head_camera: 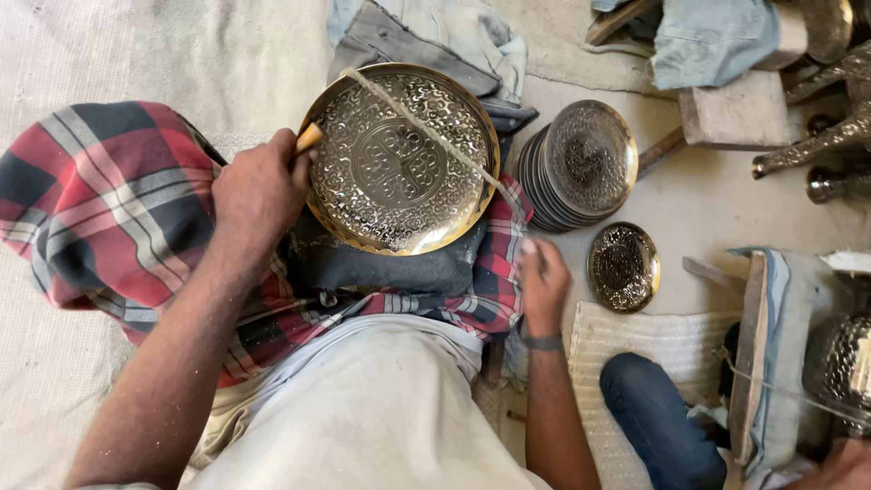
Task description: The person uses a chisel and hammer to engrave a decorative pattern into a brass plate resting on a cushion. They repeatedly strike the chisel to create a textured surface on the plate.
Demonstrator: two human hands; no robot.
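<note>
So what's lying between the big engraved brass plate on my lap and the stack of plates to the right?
In the head view, a folded dark cloth fills the gap between the engraved brass plate and the stack of plates.

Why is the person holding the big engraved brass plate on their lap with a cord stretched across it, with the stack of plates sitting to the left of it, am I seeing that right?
Nearly. In the head view the stack of plates sits to the right of the big engraved brass plate, not the left. The rest holds: the plate rests on the lap with a cord stretched across it, the left hand at its rim, the right hand at the cord's lower end.

plate [399,159] on lap, stack [581,168] right
</note>
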